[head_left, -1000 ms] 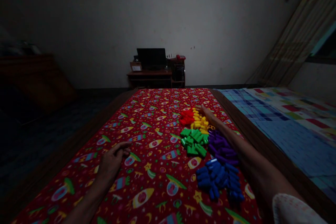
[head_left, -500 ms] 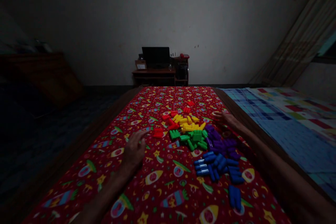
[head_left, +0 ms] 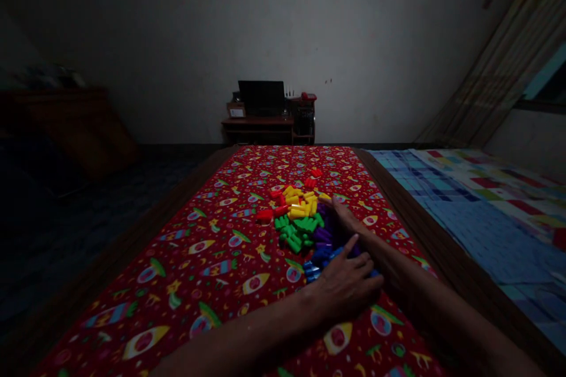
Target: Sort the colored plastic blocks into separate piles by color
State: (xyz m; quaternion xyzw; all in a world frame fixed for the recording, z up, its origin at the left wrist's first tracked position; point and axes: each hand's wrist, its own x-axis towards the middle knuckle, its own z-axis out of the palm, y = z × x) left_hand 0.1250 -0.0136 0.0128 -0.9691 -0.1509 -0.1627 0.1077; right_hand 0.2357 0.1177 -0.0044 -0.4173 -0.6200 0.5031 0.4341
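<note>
Left hand (head_left: pixel 348 277) curls loosely over blue blocks (head_left: pixel 312 271), right hand (head_left: pixel 345 215) stretches beside purple blocks (head_left: pixel 322 235); whether either grip holds any is unclear

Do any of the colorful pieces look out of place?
Yes, the red pieces look a bit strayed: they're scattered left of and beyond the yellow pieces, while the green pieces sit bunched together.

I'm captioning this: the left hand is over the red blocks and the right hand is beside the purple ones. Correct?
Red is wrong: the head view shows the left hand over the blue blocks. The right hand is beside the purple blocks.
</note>
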